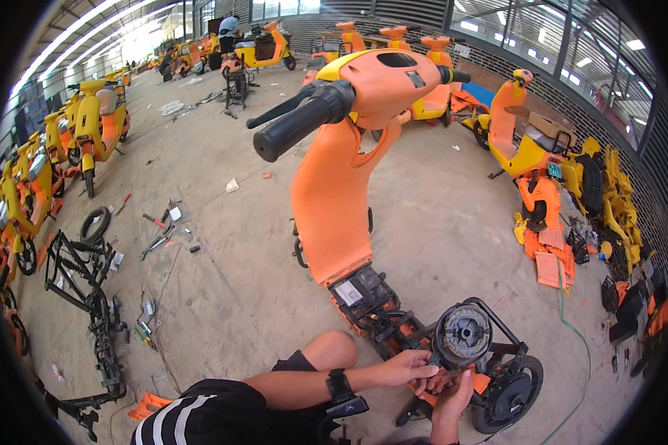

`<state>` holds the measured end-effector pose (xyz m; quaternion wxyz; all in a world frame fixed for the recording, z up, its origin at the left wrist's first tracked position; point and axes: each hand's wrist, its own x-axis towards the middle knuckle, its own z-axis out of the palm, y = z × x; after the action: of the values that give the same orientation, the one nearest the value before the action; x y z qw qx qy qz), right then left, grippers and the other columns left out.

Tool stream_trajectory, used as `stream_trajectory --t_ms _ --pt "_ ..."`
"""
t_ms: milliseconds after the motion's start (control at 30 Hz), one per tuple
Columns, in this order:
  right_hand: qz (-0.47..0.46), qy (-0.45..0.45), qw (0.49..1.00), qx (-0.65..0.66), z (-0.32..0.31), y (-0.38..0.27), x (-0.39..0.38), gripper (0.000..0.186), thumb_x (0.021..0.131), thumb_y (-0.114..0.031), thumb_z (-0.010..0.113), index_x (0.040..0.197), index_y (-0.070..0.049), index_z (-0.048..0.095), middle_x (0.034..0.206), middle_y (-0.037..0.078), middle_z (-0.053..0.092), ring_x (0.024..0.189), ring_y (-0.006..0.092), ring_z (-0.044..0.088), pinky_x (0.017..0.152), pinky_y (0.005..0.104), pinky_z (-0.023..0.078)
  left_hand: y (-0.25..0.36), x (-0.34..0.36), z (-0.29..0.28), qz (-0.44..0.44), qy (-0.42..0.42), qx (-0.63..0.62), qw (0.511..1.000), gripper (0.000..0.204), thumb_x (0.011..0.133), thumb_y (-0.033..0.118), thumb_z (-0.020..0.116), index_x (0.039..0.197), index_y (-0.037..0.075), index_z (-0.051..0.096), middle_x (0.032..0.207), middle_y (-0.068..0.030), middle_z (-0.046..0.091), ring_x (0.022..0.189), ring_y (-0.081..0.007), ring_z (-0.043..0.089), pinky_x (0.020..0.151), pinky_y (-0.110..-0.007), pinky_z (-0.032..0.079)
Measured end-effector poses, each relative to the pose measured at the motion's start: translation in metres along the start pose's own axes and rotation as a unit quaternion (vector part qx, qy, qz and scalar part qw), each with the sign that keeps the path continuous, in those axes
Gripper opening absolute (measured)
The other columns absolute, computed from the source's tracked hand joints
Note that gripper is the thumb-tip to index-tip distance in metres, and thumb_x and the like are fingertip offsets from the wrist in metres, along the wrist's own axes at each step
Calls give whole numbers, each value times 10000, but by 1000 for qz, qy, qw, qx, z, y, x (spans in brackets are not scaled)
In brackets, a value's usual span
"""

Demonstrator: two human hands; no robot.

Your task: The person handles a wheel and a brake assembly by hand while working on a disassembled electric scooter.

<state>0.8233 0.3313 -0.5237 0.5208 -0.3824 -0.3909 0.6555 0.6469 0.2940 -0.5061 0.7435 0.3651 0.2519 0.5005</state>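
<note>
A partly stripped orange scooter (330, 200) stands in front of me, its black handlebar grip (293, 127) pointing left. At its bared rear, a round metal drum hub (464, 334) faces up, above the black rear wheel (506, 397). My left hand (410, 369) is closed just below the hub, its fingertips pinched together. Close against it, my right hand (453, 404) is closed too, thumb raised. A small reddish bit shows between the fingertips, too small to name. Beside my right thumb is an orange plastic part (481, 383) on the frame.
To the left lie a bare black scooter frame (93, 297), a loose tyre (95, 225) and scattered tools (159, 230). Yellow scooters (89, 133) line the far left. Removed orange and yellow panels (553, 252) pile up at right, near a green hose (575, 334). A person (228, 28) stands far back.
</note>
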Motion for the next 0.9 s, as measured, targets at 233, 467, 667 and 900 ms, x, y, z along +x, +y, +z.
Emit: stream_trajectory --t_ms 233,467,667,900 --pt "-14 7 999 -47 10 -3 -4 371 963 -355 458 789 -31 505 615 63 520 506 151 470 482 273 356 1 -1 6 -3 -12 -5 1000 255 962 275 522 1002 25 496 846 -70 609 630 -128 587 619 -261 499" --pt "6 27 999 -38 15 -10 -7 391 965 -342 467 714 -43 489 598 51 490 481 135 433 460 268 320 -4 1 5 -8 -21 -2 1000 261 964 264 518 1031 13 499 843 -78 608 625 -140 586 608 -261 497" --pt "41 9 999 -23 17 -17 -8 412 966 -358 468 679 -63 453 564 24 420 453 120 378 438 270 278 -11 3 1 -13 -24 -2 1000 254 960 243 527 1045 5 497 835 -84 605 615 -144 583 603 -269 496" --pt "37 -3 999 -13 14 -17 -8 406 955 -373 491 687 -73 438 548 13 396 441 120 363 435 281 279 -13 3 1 -24 -19 8 999 235 959 220 527 1044 4 491 821 -87 598 600 -143 578 598 -277 494"
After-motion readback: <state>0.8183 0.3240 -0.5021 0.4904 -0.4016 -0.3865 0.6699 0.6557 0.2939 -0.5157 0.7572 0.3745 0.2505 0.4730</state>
